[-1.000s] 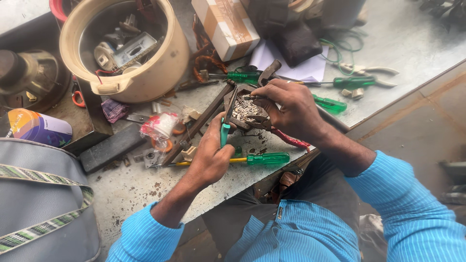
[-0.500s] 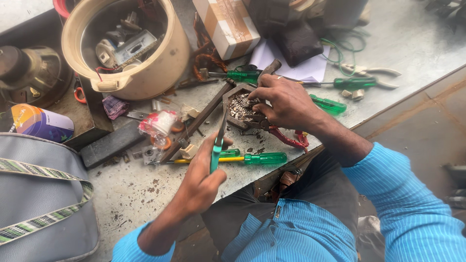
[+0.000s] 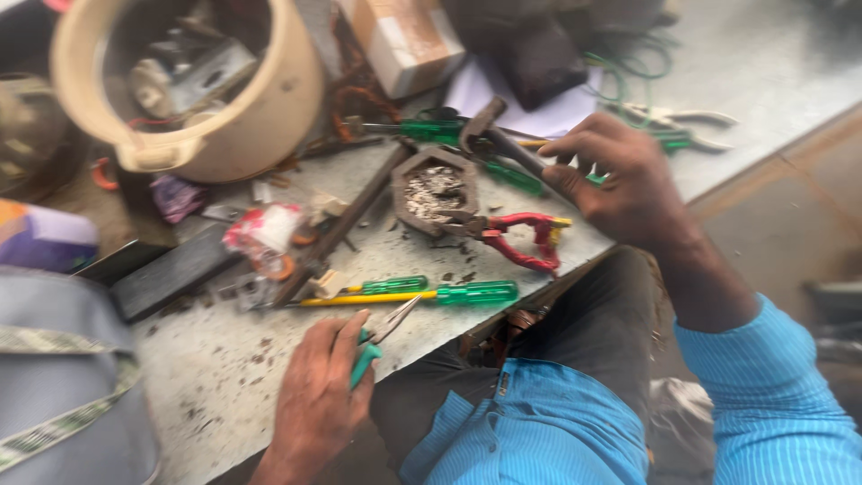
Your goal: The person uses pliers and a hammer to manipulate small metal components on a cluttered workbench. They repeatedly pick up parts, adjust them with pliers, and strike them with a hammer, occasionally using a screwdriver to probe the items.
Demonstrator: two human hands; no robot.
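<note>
My left hand [image 3: 319, 395] grips teal-handled needle-nose pliers [image 3: 377, 337] near the bench's front edge, jaws pointing up and right. My right hand [image 3: 620, 175] is closed around the dark handle of a hammer [image 3: 489, 130] lying across the bench. Between the hands sits a dark hexagonal metal part [image 3: 435, 190] with a pale, crusty middle. Red-handled pliers [image 3: 521, 238] rest against its right side. Two green-handled screwdrivers [image 3: 440, 292] lie in front of it.
A cream plastic pot [image 3: 260, 117] full of metal parts stands at the back left. A cardboard box [image 3: 404, 40], more green-handled tools [image 3: 431, 130], white-handled pliers [image 3: 673, 117] and a grey bag [image 3: 63, 386] surround the dirty bench top [image 3: 224, 377].
My left hand has pulled back from the hexagonal part toward the front edge with the teal pliers. My right hand has left the part and taken the hammer handle. The camera has moved closer.
</note>
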